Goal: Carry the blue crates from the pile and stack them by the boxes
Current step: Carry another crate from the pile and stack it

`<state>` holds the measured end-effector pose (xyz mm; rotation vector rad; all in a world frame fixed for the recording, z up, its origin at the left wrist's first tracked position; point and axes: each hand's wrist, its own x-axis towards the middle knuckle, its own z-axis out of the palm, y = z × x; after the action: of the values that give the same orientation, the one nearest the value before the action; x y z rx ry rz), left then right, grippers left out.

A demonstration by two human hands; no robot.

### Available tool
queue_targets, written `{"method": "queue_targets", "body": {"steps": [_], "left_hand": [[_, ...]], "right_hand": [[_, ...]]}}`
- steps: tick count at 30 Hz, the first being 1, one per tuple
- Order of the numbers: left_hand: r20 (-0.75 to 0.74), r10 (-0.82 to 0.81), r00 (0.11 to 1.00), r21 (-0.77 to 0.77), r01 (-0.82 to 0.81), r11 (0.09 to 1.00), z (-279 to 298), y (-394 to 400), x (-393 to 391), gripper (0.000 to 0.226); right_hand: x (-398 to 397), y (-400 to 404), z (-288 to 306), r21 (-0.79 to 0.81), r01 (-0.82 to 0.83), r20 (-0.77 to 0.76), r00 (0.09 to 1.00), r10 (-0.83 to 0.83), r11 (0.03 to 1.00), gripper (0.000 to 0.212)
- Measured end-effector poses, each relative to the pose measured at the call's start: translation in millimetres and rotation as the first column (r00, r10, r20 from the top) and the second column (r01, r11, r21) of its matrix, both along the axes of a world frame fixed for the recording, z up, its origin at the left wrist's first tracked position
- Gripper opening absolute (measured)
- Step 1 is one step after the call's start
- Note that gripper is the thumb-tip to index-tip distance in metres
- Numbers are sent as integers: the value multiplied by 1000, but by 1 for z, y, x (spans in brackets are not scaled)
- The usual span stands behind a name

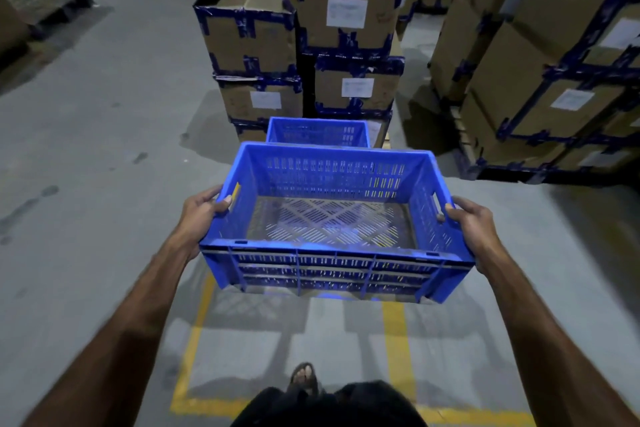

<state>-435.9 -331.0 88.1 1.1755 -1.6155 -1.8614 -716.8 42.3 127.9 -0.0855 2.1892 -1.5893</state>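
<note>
Grey concrete floor (104,149) with yellow lines (194,340) runs up to stacked cardboard boxes (346,10). I hold a blue crate (332,218) in the air, my left hand (201,215) and right hand (474,225) with fingers (223,204) curled round its end rims. Beyond the crate, a second crate (318,132) sits against the boxes.

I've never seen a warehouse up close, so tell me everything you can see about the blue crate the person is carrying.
The carried blue crate looks like moulded plastic: open-topped, rectangular, with slotted walls, a lattice floor, ribbed outer sides and a handle slot in each short end. It is empty and held about level above the floor. The left hand grips its left end and the right hand its right end; nothing else touches it. Beyond it a second blue crate stands before the cardboard boxes.
</note>
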Motion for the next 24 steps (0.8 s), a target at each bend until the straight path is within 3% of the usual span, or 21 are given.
{"method": "queue_targets", "body": {"steps": [6, 15, 24], "left_hand": [[42, -31, 999, -4, 31, 999, -12, -56, -46, 37], [85, 21, 996, 2, -21, 1000, -26, -136, -136, 34], [67, 82, 994, -43, -79, 996, -20, -209, -232, 37]], "right_hand": [[-49, -50, -16, -26, 37, 52, 998, -36, 999, 16], [-158, -145, -54, -27, 11, 122, 993, -8, 1000, 25], [-283, -240, -75, -29, -68, 51, 996, 70, 997, 22]]}}
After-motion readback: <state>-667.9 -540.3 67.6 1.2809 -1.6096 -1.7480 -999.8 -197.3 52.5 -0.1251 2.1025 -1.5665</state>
